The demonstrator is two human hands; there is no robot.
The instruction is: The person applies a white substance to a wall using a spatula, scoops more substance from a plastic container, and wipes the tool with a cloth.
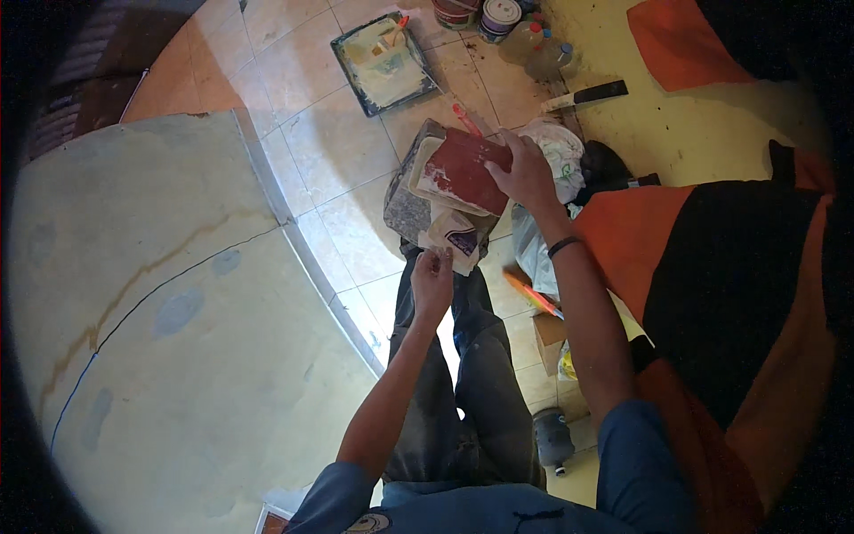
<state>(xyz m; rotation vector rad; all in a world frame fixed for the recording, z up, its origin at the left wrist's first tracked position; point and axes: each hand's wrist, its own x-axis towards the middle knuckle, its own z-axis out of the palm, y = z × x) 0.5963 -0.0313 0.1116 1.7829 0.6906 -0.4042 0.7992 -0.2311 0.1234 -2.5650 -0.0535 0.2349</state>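
Observation:
My right hand (525, 173) is closed on the right edge of a dark red rectangular tray (470, 167), which is tilted and smeared with white along its rim. Just below it, a white packet (455, 237) with a dark purple patch hangs crumpled. The fingers of my left hand (432, 283) are pinched on the lower left of this packet. Behind both lies a grey speckled block (407, 191), partly hidden by the tray and packet. What is inside the tray cannot be seen from here.
A paint tray (342, 55) holding a brush stands on the tiles ahead, near paint cans (500, 18) and plastic bottles (538, 53). At right are a black-handled scraper (600, 92), plastic bags (556, 147) and orange-and-black cloth (712, 267). A cracked wall (196, 356) flanks my left.

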